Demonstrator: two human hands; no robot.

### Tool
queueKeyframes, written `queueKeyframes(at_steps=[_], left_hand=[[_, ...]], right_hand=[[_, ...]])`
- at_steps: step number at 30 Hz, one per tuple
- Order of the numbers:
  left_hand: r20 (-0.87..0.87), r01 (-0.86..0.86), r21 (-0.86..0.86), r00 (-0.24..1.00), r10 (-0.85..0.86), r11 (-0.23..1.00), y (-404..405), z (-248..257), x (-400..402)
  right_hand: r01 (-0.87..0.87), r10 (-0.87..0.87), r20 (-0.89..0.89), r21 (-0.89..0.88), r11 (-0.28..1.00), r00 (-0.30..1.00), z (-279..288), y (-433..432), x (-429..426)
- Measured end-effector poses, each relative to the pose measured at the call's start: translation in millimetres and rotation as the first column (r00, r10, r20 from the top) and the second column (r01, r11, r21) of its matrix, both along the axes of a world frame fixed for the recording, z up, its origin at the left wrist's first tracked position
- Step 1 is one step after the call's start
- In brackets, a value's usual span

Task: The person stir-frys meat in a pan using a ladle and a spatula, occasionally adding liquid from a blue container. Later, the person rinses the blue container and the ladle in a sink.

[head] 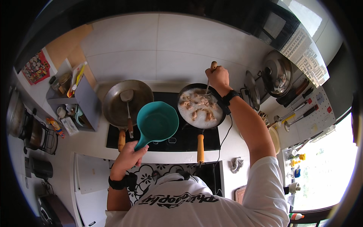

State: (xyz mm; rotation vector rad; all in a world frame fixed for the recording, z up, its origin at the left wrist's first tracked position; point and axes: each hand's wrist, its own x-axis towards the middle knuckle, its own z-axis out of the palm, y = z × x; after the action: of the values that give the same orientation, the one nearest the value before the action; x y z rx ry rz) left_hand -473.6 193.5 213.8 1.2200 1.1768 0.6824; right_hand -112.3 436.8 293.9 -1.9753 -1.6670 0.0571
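Note:
My left hand grips the handle of a teal plastic ladle-shaped dipper, held over the middle of the black cooktop. Liquid or a wet sheen in the dipper cannot be told apart. With my right hand I hold the wooden-ended handle of a metal utensil, whose lower end is hidden in a frying pan. Pieces of meat lie in foamy, whitish liquid in that pan. To the left, a larger wok holds a metal spatula resting in it, near the dipper.
The frying pan's wooden handle juts over the counter's front edge. A cable hangs from my right wrist. A grey shelf with jars stands at left; pan lids and utensils hang at right. A range hood overhangs the cooktop.

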Motion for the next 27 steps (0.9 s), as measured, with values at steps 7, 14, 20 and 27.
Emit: queueKeyframes(at_steps=[7, 14, 20, 27], left_hand=[[-0.001, 0.011, -0.002, 1.000, -0.011, 1.000, 1, 2, 3], [-0.054, 0.010, 0.003, 0.998, -0.010, 1.000, 12, 3, 13], [-0.091, 0.046, 0.014, 0.995, -0.045, 0.999, 21, 4, 25], [-0.092, 0.056, 0.001, 0.994, -0.056, 0.998, 23, 2, 35]], right_hand=[[-0.043, 0.066, -0.348, 0.071, 0.997, 0.935, -7, -15, 26], [-0.091, 0.236, -0.648, 0.250, 0.964, 0.724, 6, -91, 73], [-0.164, 0.276, -0.607, 0.235, 0.958, 0.745, -13, -119, 85], [-0.305, 0.395, -0.136, 0.429, 0.850, 0.909, -53, -102, 55]])
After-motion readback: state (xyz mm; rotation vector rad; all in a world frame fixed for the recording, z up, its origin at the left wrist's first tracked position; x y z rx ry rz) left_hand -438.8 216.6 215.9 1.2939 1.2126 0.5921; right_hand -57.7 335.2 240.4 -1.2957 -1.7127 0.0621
